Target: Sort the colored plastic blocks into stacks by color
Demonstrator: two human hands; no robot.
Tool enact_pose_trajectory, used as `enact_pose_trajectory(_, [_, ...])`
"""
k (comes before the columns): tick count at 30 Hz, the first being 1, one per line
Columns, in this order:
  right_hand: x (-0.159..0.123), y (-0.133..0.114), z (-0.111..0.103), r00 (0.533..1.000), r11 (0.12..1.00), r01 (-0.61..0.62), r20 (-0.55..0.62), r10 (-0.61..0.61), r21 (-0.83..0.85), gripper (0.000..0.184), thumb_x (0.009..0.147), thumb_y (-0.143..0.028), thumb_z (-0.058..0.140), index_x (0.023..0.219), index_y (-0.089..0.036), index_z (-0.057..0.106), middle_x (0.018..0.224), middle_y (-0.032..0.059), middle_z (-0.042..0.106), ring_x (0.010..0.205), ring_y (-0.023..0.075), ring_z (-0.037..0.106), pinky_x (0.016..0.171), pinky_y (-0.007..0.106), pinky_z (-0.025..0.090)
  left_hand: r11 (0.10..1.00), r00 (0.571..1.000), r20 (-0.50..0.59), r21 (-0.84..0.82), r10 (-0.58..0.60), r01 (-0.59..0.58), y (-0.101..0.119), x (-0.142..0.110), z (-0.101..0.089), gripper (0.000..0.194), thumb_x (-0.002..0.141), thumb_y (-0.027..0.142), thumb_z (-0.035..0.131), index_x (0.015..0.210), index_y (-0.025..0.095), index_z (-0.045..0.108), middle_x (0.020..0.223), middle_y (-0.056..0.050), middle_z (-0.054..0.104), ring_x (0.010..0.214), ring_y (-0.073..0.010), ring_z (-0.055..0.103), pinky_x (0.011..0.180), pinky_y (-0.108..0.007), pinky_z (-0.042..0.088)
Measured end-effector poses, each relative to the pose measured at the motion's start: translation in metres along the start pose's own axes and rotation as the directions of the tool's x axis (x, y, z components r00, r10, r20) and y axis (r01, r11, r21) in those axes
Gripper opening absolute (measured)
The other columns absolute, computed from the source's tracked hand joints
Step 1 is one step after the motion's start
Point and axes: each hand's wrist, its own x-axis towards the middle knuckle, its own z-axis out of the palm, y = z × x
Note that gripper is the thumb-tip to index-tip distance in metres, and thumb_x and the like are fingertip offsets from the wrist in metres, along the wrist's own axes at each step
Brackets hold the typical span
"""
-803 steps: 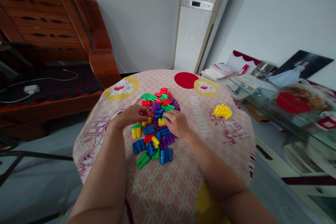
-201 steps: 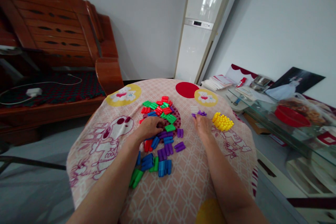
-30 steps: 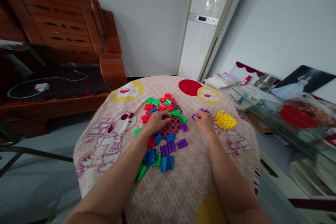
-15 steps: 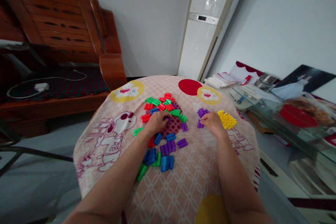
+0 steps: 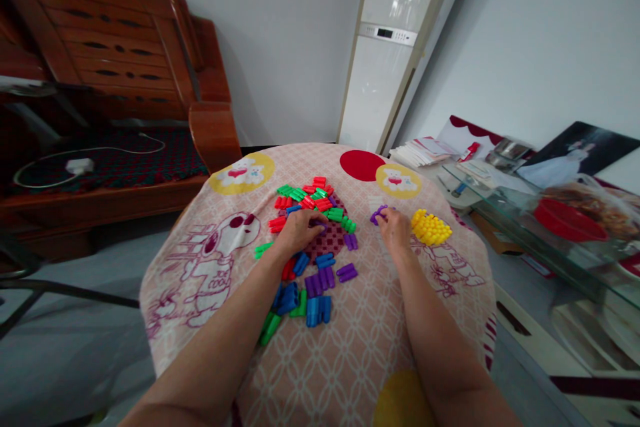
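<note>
My left hand (image 5: 300, 231) is closed at the edge of the mixed pile, with a bit of a purple plastic building block (image 5: 321, 227) showing at its fingertips. Red blocks (image 5: 320, 183) and green blocks (image 5: 335, 214) lie just beyond it. Over on the right, the pinched fingers of my right hand (image 5: 394, 230) are at a small group of purple blocks (image 5: 379, 215), on a purple block mostly covered by them. Yellow blocks (image 5: 431, 227) stand massed to the right of that hand. Loose purple blocks (image 5: 320, 281) and blue blocks (image 5: 319, 311) lie nearer me.
A patterned cloth (image 5: 360, 353) covers the round table. Right of it stands a glass-topped cabinet (image 5: 520, 213) with a red bowl (image 5: 570, 220) and papers (image 5: 420, 152). A wooden bench (image 5: 215, 140) is at the left, a tall white air conditioner (image 5: 373, 87) behind.
My right hand has moved slightly left and away from me, onto the purple group; the purple block it was at has left its place. My left hand has barely moved.
</note>
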Motion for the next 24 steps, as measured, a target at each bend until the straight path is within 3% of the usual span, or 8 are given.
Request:
enact_pose_trajectory(4, [-0.004, -0.015, -0.006, 0.999, 0.988, 0.037, -0.007, -0.037, 0.147, 0.018, 0.085, -0.028, 0.061, 0.091, -0.018, 0.075, 0.083, 0.0089, 0.076, 0.075, 0.0200, 0.066, 0.073, 0.029, 0.047, 0.992, 1.000, 0.014, -0.130, -0.002, 0.004, -0.001, 0.000, 0.001, 0.030, 0.080, 0.028, 0.060, 0.102, 0.018, 0.077, 0.096, -0.004, 0.078, 0.088, -0.0209, 0.070, 0.083, -0.032, 0.055])
enact_pose_trajectory(9, [-0.015, -0.051, -0.007, 0.950, 0.886, 0.123, 0.204, -0.235, 0.447, 0.022, 0.089, -0.031, 0.060, 0.087, -0.018, 0.077, 0.069, 0.0025, 0.071, 0.063, 0.0158, 0.063, 0.064, 0.025, 0.046, 0.946, 0.996, 0.070, -0.324, 0.050, -0.025, -0.002, 0.000, 0.003, 0.035, 0.081, 0.027, 0.056, 0.109, 0.014, 0.073, 0.103, -0.008, 0.077, 0.093, -0.0224, 0.072, 0.084, -0.034, 0.056])
enact_pose_trajectory(12, [-0.021, -0.067, -0.003, 0.922, 0.844, 0.144, 0.240, -0.304, 0.516, 0.023, 0.089, -0.030, 0.063, 0.103, -0.019, 0.077, 0.080, 0.0031, 0.075, 0.071, 0.0164, 0.067, 0.070, 0.026, 0.049, 0.908, 0.992, 0.109, -0.420, 0.066, -0.014, -0.001, 0.000, 0.004, 0.034, 0.080, 0.030, 0.061, 0.108, 0.013, 0.069, 0.101, -0.009, 0.076, 0.089, -0.0220, 0.072, 0.079, -0.034, 0.057])
enact_pose_trajectory(14, [-0.024, -0.073, 0.000, 0.910, 0.828, 0.189, 0.222, -0.350, 0.528, 0.021, 0.087, -0.026, 0.065, 0.103, -0.020, 0.077, 0.092, 0.0057, 0.077, 0.081, 0.0179, 0.069, 0.076, 0.027, 0.050, 0.885, 0.989, 0.131, -0.465, 0.064, 0.005, 0.001, -0.001, 0.004, 0.033, 0.078, 0.030, 0.065, 0.106, 0.014, 0.067, 0.096, -0.008, 0.075, 0.082, -0.0204, 0.072, 0.074, -0.033, 0.057])
enact_pose_trajectory(18, [-0.025, -0.076, 0.001, 0.905, 0.820, 0.152, 0.257, -0.340, 0.551, 0.019, 0.082, -0.019, 0.067, 0.097, -0.019, 0.077, 0.090, 0.0048, 0.077, 0.079, 0.0174, 0.070, 0.073, 0.026, 0.051, 0.859, 0.987, 0.148, -0.512, 0.063, 0.022, 0.003, -0.002, 0.005, 0.036, 0.078, 0.033, 0.071, 0.108, 0.015, 0.062, 0.096, -0.007, 0.074, 0.079, -0.0183, 0.071, 0.071, -0.031, 0.057])
enact_pose_trajectory(22, [-0.021, -0.066, -0.004, 0.885, 0.813, 0.064, 0.344, -0.315, 0.579, 0.027, 0.078, -0.017, 0.064, 0.102, -0.019, 0.076, 0.076, 0.0002, 0.074, 0.067, 0.0146, 0.067, 0.063, 0.023, 0.049, 0.842, 0.991, 0.106, -0.540, 0.084, -0.013, 0.001, -0.002, 0.007, 0.044, 0.083, 0.043, 0.068, 0.116, 0.013, 0.061, 0.105, -0.012, 0.074, 0.091, -0.0230, 0.073, 0.077, -0.035, 0.059])
enact_pose_trajectory(24, [-0.016, -0.054, -0.009, 0.911, 0.817, 0.025, 0.323, -0.256, 0.577, 0.024, 0.077, -0.020, 0.064, 0.098, -0.017, 0.075, 0.072, 0.0008, 0.073, 0.064, 0.0149, 0.066, 0.060, 0.023, 0.049, 0.837, 0.994, 0.085, -0.547, 0.075, -0.017, 0.000, -0.001, 0.008, 0.047, 0.083, 0.045, 0.068, 0.116, 0.013, 0.063, 0.106, -0.013, 0.075, 0.092, -0.0244, 0.073, 0.080, -0.037, 0.059])
